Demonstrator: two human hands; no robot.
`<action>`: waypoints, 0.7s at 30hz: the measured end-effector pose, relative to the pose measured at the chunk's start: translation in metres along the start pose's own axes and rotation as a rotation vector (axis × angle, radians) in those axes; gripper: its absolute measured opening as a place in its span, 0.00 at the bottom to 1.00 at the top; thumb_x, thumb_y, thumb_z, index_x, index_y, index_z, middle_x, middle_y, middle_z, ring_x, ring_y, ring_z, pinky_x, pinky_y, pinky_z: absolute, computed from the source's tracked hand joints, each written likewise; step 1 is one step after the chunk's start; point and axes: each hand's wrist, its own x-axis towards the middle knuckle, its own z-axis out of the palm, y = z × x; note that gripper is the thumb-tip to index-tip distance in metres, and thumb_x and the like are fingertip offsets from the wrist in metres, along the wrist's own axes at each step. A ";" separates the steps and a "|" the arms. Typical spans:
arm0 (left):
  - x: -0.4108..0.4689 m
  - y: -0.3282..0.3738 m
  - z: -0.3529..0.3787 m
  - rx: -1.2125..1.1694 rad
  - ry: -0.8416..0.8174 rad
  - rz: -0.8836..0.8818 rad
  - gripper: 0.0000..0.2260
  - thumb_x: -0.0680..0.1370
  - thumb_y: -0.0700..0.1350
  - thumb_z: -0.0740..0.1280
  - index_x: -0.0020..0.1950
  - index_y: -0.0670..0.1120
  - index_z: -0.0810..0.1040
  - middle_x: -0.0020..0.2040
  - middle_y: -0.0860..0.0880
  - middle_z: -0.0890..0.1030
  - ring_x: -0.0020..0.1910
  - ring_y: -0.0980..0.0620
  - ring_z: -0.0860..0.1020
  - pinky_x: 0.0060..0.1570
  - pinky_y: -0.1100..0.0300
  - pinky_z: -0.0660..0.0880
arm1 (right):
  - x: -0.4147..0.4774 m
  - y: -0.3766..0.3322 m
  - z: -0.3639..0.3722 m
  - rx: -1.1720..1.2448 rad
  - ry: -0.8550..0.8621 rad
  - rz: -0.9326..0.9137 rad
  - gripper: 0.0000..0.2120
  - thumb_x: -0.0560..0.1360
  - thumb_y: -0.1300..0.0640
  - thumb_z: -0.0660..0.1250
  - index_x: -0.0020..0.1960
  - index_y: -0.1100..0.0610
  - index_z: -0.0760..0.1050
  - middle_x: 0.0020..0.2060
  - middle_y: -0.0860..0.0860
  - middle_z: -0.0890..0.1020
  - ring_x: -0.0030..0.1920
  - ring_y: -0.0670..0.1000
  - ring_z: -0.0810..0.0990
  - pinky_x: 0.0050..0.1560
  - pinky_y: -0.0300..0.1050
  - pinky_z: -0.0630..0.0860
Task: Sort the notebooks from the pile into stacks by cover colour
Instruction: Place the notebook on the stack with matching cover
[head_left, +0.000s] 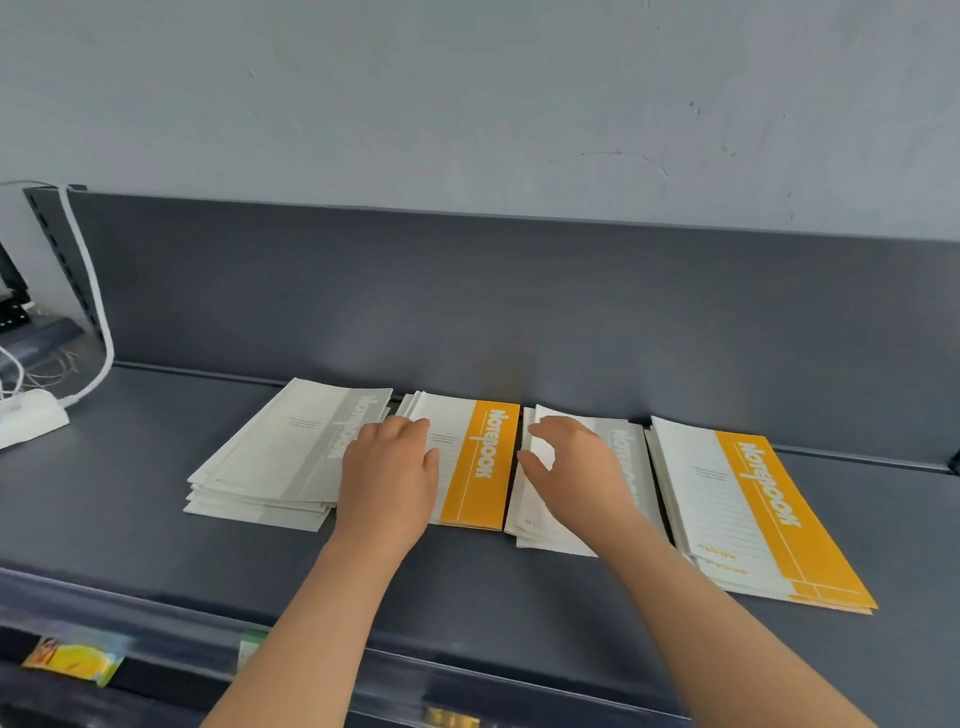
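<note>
Sorting looks midway: four stacks lie flat on the shelf (130, 467), long axes running toward the back panel, colour bands on the right. The right hand (582, 467) pinches the left edge of the top grey notebook (543, 447). The left hand (387, 473) rests bent-fingered on the orange notebook (491, 462); whether it grips, I cannot tell. Next, probably, the grey one needs carrying left onto the grey stack (280, 457).

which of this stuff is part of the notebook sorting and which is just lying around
Job:
left grey stack
left orange stack
right grey stack
right orange stack
left hand
right hand

Lying about:
white cable
white block
yellow label
</note>
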 end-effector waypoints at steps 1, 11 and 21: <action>-0.001 0.008 -0.002 -0.016 0.008 0.022 0.19 0.82 0.51 0.55 0.72 0.50 0.67 0.68 0.51 0.71 0.65 0.50 0.68 0.63 0.57 0.67 | -0.004 0.003 -0.006 -0.024 0.022 -0.008 0.20 0.78 0.50 0.61 0.68 0.53 0.71 0.68 0.47 0.72 0.62 0.49 0.74 0.62 0.41 0.69; -0.027 0.122 -0.004 -0.156 0.119 0.267 0.11 0.75 0.44 0.68 0.57 0.44 0.80 0.51 0.48 0.82 0.50 0.42 0.77 0.48 0.50 0.73 | -0.070 0.073 -0.089 -0.187 0.166 0.044 0.16 0.78 0.52 0.60 0.62 0.58 0.75 0.60 0.51 0.78 0.61 0.53 0.73 0.62 0.42 0.66; -0.081 0.307 0.014 -0.326 0.045 0.375 0.11 0.78 0.47 0.64 0.57 0.45 0.79 0.54 0.47 0.81 0.53 0.43 0.76 0.52 0.52 0.70 | -0.168 0.211 -0.205 -0.281 0.248 0.232 0.15 0.78 0.53 0.60 0.56 0.63 0.76 0.53 0.55 0.81 0.55 0.57 0.76 0.61 0.43 0.65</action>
